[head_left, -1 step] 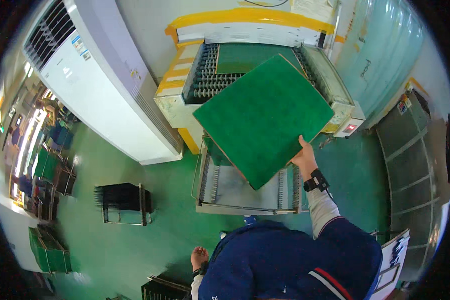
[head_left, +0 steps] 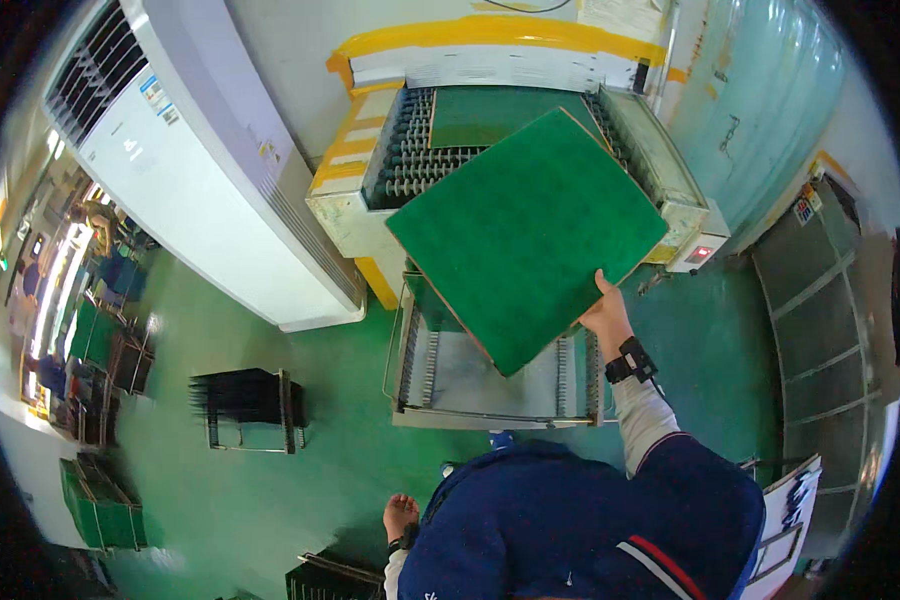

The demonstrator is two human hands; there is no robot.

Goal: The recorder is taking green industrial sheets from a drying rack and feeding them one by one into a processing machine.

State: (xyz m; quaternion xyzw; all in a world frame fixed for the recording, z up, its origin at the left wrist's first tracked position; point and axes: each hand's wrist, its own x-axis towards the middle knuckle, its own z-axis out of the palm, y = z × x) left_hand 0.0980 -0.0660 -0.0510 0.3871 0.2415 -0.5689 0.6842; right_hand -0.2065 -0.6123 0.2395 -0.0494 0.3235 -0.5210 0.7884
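Note:
My right hand (head_left: 607,312) grips a large green circuit board panel (head_left: 530,240) by its lower right edge. The thumb lies on the upper face, and the fingers are hidden underneath. The panel is held tilted and turned cornerwise, above a metal rack (head_left: 490,420) with slotted sides and partly in front of a roller conveyor (head_left: 410,175). A second green panel (head_left: 500,115) lies on the rollers, partly covered by the held one. My left hand (head_left: 400,515) hangs low at my side, its fingers curled in, with nothing seen in them.
At the left stands a tall white air conditioner (head_left: 210,190). A rack of black panels (head_left: 245,400) rests on the green floor, and another dark rack (head_left: 330,580) is beside my left hand. Grey framed screens (head_left: 820,330) lean at the right. Clear plastic curtains (head_left: 760,110) hang behind.

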